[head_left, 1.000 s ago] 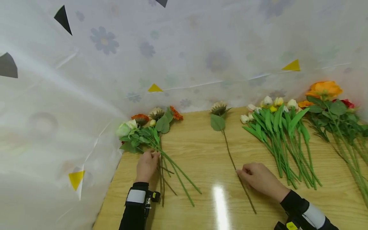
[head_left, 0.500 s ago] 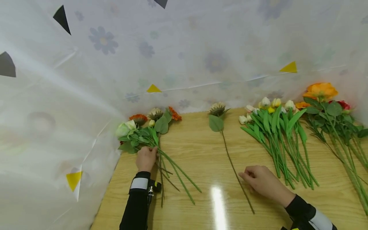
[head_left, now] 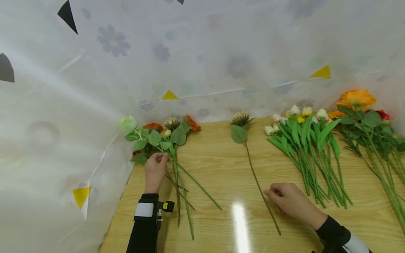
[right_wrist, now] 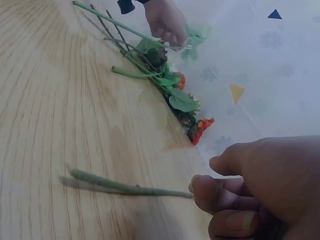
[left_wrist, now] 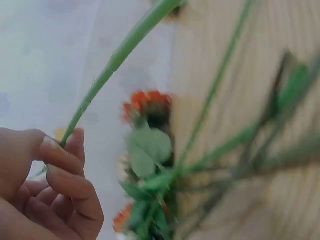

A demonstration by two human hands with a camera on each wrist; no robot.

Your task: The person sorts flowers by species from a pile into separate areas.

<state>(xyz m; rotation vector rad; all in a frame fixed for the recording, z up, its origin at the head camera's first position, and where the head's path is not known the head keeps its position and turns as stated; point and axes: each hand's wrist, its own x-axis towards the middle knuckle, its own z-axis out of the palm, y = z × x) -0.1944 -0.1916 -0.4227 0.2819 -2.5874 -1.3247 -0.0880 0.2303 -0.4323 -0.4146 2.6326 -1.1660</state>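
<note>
In the head view my left hand (head_left: 156,171) pinches the green stem of a pale green-white rose (head_left: 128,124), raised above a small pile of flowers. The left wrist view shows that stem (left_wrist: 107,72) between thumb and fingertips. Below it lie orange-red blooms (head_left: 153,127), a cream flower (head_left: 172,123) and crossing stems. A single cream flower (head_left: 240,119) with a brown stem lies in the table's middle. Beside its lower stem is my right hand (head_left: 292,202), fingers loosely curled. Thumb and forefinger stand apart in the right wrist view, with the stem (right_wrist: 125,187) by the fingertip.
Right of the right hand lies a bunch of white, yellow and pink tulips (head_left: 311,147). Farther right are an orange flower (head_left: 357,98) and a red flower (head_left: 381,114) with leafy stems. A patterned plastic sheet (head_left: 202,52) encloses the wooden table (head_left: 218,196) behind and at left.
The rose has been lifted from the left pile by my left hand, its bloom moving up and left, its stem end swinging. My right hand has drawn slightly away from the single flower's stem.
</note>
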